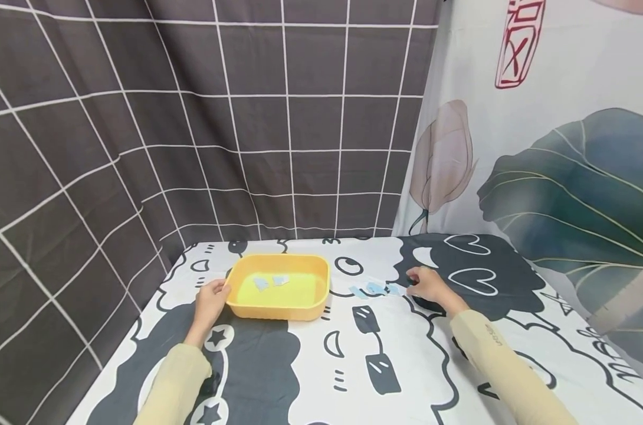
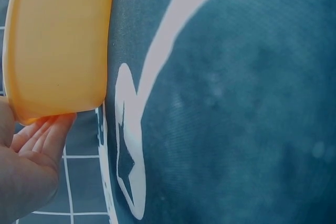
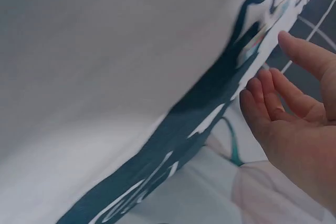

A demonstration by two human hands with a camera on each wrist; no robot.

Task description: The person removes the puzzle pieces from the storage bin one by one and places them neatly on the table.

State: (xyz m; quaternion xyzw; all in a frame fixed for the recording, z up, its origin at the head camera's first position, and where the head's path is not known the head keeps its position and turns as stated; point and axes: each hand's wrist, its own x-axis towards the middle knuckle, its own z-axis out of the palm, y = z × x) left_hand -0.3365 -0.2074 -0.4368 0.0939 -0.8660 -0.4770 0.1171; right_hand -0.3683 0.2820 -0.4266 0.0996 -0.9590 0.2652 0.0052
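A yellow plastic basin (image 1: 279,311) stands on the patterned cloth, left of centre in the head view. My left hand (image 1: 209,302) grips its left end, thumb at the rim and fingers against the outer wall, as the left wrist view also shows on the orange-looking basin (image 2: 58,40). Two small flat light-blue pieces (image 1: 261,284) lie inside it. Several similar pieces (image 1: 376,287) are spread on the cloth between the basin and my right hand (image 1: 430,284). In the right wrist view, thumb and loosely bent fingers (image 3: 265,95) stand apart with nothing between them.
A black-and-white cartoon cloth (image 1: 321,366) covers the table. Behind it hangs a dark curtain (image 1: 316,124) with a white grid, and at the right a pale curtain (image 1: 459,71) with leaf and flower prints.
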